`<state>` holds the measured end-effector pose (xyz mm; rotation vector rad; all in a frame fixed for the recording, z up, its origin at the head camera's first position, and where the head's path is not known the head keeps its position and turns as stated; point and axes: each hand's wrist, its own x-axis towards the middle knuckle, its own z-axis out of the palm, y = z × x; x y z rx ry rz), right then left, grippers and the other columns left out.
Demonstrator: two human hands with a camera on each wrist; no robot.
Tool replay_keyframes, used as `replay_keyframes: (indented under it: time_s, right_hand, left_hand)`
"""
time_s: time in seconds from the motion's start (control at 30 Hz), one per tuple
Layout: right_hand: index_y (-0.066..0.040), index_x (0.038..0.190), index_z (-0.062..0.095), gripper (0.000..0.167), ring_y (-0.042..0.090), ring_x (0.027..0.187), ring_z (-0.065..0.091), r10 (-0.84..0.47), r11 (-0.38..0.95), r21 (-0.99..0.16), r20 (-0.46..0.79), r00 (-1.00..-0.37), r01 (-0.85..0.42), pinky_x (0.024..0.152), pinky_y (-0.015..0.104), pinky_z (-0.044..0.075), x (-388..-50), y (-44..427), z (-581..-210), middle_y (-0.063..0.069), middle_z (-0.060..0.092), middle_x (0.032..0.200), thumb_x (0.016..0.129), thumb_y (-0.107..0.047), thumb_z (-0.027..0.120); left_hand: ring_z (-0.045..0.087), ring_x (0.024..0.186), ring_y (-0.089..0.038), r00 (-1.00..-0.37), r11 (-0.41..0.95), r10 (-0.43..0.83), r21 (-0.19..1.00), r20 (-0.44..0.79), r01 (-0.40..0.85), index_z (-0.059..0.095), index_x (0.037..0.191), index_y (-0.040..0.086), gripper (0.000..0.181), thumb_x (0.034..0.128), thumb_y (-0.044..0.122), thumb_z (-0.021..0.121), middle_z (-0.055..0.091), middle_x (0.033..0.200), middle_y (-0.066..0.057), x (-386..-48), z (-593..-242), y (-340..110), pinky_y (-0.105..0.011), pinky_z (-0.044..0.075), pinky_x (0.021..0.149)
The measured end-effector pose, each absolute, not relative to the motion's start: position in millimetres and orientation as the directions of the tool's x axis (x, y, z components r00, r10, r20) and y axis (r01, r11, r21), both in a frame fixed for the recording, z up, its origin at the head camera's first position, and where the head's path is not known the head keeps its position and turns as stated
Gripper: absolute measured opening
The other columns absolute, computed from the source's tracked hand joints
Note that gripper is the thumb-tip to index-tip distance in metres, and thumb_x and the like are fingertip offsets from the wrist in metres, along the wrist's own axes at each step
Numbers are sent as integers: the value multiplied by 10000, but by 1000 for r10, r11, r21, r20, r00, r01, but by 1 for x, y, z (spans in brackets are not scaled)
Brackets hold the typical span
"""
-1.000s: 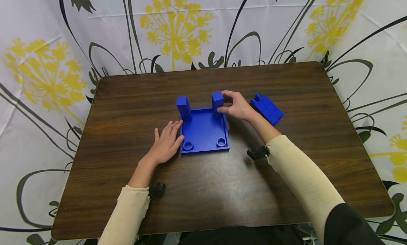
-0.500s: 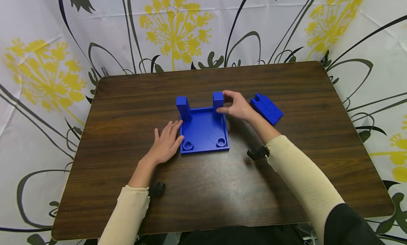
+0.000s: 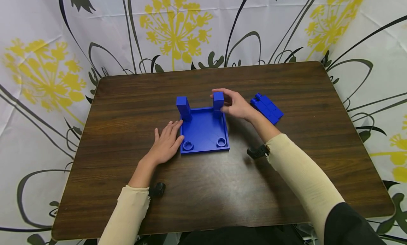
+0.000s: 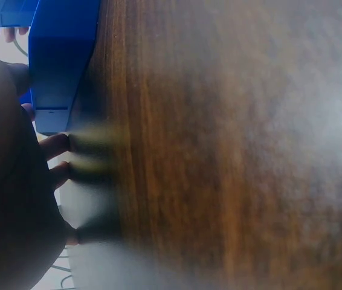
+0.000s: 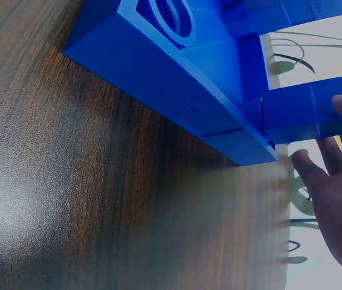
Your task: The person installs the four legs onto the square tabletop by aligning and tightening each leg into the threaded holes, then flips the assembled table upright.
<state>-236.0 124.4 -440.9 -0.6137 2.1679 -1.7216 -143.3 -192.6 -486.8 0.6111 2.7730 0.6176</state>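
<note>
A shallow blue square base point(image 3: 205, 130) with a raised rim lies on the table, round sockets in its two near corners. Two blue posts stand upright at its far corners: the left post point(image 3: 183, 105) and the right post point(image 3: 218, 100). My right hand point(image 3: 236, 104) is around the right post, index finger reaching behind its top and thumb at its right side. In the right wrist view the thumb lies against that post point(image 5: 298, 112), the other fingers beyond it. My left hand point(image 3: 166, 140) rests beside the base, fingers spread, fingertips and thumb touching its left edge.
Blue pieces point(image 3: 267, 109) with round pegs lie side by side to the right of the base, close to the right forearm. All sit on a dark wood-grain table point(image 3: 127, 96). A white floral curtain point(image 3: 111, 29) hangs behind it.
The right post first straightened slightly. Since then my right index finger has reached left behind its top, and the thumb has slid from its front toward its right side. My left hand stays put.
</note>
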Motion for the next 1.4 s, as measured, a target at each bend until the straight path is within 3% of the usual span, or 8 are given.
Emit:
replay_keyframes:
  time_s: [0.27, 0.57, 0.8, 1.1, 1.4]
  right_hand:
    - [34, 1410, 470, 559, 316, 1298, 496, -521, 198, -974, -6, -854, -114, 1069, 442, 373, -226, 123, -422, 227, 563, 1346, 873, 157, 568]
    - [-47, 1404, 521, 555, 271, 1249, 532, -491, 215, -969, -2, -871, -119, 1055, 426, 395, -234, 128, -442, 142, 596, 1329, 881, 34, 689]
    - [-19, 1386, 527, 586, 312, 1190, 538, -485, 287, -939, 27, -874, -188, 1008, 524, 419, -236, 127, -442, 160, 571, 1334, 846, -30, 755]
    - [-35, 1358, 540, 610, 288, 1144, 558, -451, 363, -912, 7, -893, -191, 960, 488, 467, -235, 123, -440, 150, 599, 1259, 808, -71, 802]
    - [-6, 1434, 449, 694, 346, 1296, 478, -492, 279, -944, 18, -870, -178, 1037, 553, 376, -235, 124, -443, 185, 496, 1413, 811, 36, 753]
  left_hand:
    - [45, 1490, -324, -885, 826, 445, 446, -139, 345, 97, 1591, 221, 614, 1060, 470, 279, 159, 1617, -106, -143, -487, -193, -719, -65, 1049]
    - [44, 1491, -318, -884, 826, 445, 447, -143, 343, 99, 1590, 227, 615, 1058, 479, 276, 162, 1617, -105, -143, -487, -193, -715, -67, 1051]
    - [38, 1492, -314, -885, 828, 442, 444, -142, 342, 93, 1590, 231, 615, 1058, 482, 273, 156, 1618, -105, -144, -488, -193, -715, -66, 1052]
    - [39, 1492, -310, -887, 827, 441, 447, -139, 341, 98, 1589, 231, 613, 1058, 477, 281, 160, 1617, -99, -144, -488, -193, -715, -66, 1051]
    - [33, 1493, -302, -886, 828, 440, 446, -143, 339, 94, 1590, 238, 620, 1054, 499, 266, 158, 1619, -97, -143, -488, -193, -713, -69, 1053]
